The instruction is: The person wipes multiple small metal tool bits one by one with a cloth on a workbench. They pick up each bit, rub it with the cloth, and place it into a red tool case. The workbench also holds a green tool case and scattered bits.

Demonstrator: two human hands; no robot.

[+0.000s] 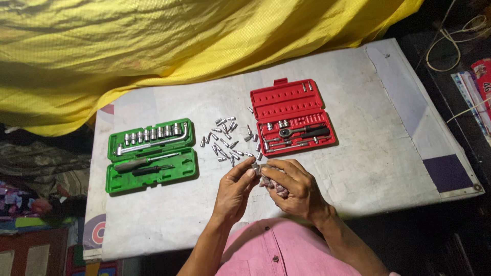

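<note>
My left hand (236, 190) pinches a small silver socket (254, 166) at its fingertips, over the near middle of the white table (378, 153). My right hand (291, 186) is closed around a crumpled pinkish cloth (270, 183) pressed against that socket. Just beyond my hands lie several loose silver bits and sockets (225, 138). To their right an open red tool case (291, 118) holds a ratchet and bits. On the left an open green socket case (151, 155) holds a row of sockets, an L-shaped bar and a screwdriver handle.
A yellow tarp (153, 46) hangs over the table's far edge. Cords and papers (468, 76) lie on the dark surface to the right. Bundled fabrics (36, 168) are stacked at the left. My pink shirt (276, 248) fills the near edge.
</note>
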